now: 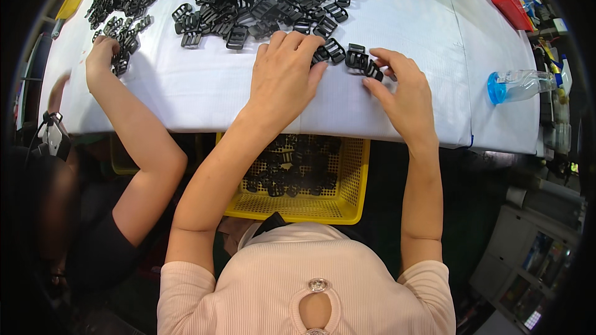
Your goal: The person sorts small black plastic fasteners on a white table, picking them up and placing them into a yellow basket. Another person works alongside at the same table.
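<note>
My left hand point(282, 74) reaches to the near edge of a big heap of black plastic strap buckles point(267, 9). Its fingers are curled, their tips partly hidden, and a buckle point(320, 55) shows between forefinger and thumb. Just right of it lies a loose buckle point(336, 51). My right hand point(406, 90) has thumb and forefinger bent around a tilted black buckle point(374, 71). Against that one sits another buckle point(356, 57), flat on the white tabletop.
A co-worker's hand point(102, 56) touches a smaller group of buckles point(124, 37) at left. Below the table edge, a yellow basket point(357, 195) holds more buckles. A clear bottle with a blue end point(521, 86) lies at right. Blue, yellow and red bins point(506, 3) line the far right.
</note>
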`<action>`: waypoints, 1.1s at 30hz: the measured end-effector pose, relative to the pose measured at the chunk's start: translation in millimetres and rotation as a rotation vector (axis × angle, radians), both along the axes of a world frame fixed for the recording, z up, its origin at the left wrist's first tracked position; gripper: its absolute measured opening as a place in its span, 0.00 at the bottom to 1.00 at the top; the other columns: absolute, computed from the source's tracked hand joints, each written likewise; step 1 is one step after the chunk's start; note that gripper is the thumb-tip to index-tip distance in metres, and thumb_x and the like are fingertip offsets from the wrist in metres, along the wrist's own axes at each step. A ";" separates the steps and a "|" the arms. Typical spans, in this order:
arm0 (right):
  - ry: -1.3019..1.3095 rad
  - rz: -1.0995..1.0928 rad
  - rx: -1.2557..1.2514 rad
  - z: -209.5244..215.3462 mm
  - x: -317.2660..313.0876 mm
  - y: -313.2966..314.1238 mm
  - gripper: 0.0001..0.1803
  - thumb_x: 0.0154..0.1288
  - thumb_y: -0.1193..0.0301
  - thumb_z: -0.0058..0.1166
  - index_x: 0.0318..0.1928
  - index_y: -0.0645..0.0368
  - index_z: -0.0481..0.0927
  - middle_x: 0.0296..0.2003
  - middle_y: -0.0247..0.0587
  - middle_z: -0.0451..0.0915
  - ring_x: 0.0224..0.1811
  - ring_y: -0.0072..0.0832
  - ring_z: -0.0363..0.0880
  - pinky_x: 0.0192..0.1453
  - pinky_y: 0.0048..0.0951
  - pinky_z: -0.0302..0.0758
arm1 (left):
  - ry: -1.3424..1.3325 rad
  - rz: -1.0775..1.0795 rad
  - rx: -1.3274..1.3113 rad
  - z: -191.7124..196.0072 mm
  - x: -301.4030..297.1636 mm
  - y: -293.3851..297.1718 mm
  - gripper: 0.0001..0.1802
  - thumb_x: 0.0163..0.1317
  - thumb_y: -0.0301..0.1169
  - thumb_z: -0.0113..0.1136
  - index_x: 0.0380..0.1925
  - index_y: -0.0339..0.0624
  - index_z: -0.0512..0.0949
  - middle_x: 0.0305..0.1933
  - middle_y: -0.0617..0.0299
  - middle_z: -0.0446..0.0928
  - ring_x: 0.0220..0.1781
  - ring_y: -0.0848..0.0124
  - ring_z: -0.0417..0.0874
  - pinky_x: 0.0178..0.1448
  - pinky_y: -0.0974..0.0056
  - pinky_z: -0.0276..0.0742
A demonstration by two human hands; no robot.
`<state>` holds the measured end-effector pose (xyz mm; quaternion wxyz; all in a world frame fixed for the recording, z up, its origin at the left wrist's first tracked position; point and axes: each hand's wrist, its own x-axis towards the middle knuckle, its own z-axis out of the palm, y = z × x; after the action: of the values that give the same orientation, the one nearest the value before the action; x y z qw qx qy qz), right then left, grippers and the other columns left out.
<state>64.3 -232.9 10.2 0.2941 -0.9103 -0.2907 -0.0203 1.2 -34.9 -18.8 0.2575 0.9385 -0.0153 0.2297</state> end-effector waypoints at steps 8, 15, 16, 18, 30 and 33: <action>-0.074 0.097 0.117 0.0 -1.2 -10.9 0.17 0.53 0.72 0.65 0.45 0.55 0.81 0.41 0.38 0.81 0.46 0.36 0.77 0.52 0.35 0.71 | 0.093 -0.109 -0.214 13.7 -29.4 -18.5 0.09 0.59 0.27 0.63 0.40 0.39 0.82 0.36 0.55 0.80 0.40 0.56 0.79 0.46 0.57 0.74; -0.279 0.141 0.065 -15.7 9.1 10.4 0.14 0.55 0.70 0.64 0.44 0.57 0.82 0.36 0.35 0.82 0.42 0.36 0.79 0.46 0.34 0.74 | -0.017 -0.004 -0.008 21.6 -30.6 -10.1 0.12 0.57 0.28 0.66 0.42 0.39 0.82 0.43 0.55 0.80 0.45 0.57 0.79 0.51 0.58 0.75; -0.210 0.112 0.131 -15.7 9.7 7.5 0.14 0.56 0.70 0.64 0.44 0.58 0.82 0.35 0.35 0.83 0.39 0.35 0.80 0.43 0.33 0.74 | -0.024 -0.015 0.005 18.9 -29.4 -4.3 0.13 0.56 0.28 0.66 0.43 0.39 0.82 0.45 0.56 0.79 0.47 0.57 0.78 0.52 0.58 0.74; 0.033 0.024 0.220 -8.4 11.4 -1.0 0.13 0.59 0.70 0.62 0.45 0.59 0.82 0.33 0.36 0.84 0.34 0.32 0.81 0.39 0.31 0.75 | -0.041 -0.039 0.030 13.6 -25.2 7.3 0.15 0.55 0.28 0.67 0.44 0.39 0.82 0.49 0.56 0.79 0.51 0.57 0.77 0.56 0.58 0.74; -0.281 0.168 0.067 -11.6 20.6 9.4 0.14 0.54 0.71 0.65 0.42 0.59 0.83 0.40 0.38 0.82 0.44 0.35 0.77 0.50 0.35 0.74 | 0.227 0.018 -0.376 15.9 -20.6 13.7 0.13 0.59 0.28 0.65 0.45 0.40 0.83 0.44 0.56 0.82 0.46 0.59 0.80 0.52 0.61 0.76; -0.325 0.209 -0.035 -11.7 16.9 18.4 0.12 0.56 0.72 0.64 0.42 0.59 0.84 0.41 0.37 0.83 0.44 0.36 0.79 0.52 0.35 0.74 | 0.117 0.038 -0.166 13.7 -16.1 14.4 0.12 0.58 0.27 0.65 0.44 0.40 0.83 0.44 0.57 0.81 0.45 0.59 0.79 0.52 0.60 0.76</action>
<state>81.3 -214.6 -1.5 0.2281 -0.8648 -0.4277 -0.1311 -14.9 -20.5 -5.1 0.3305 0.9258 0.0365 0.1797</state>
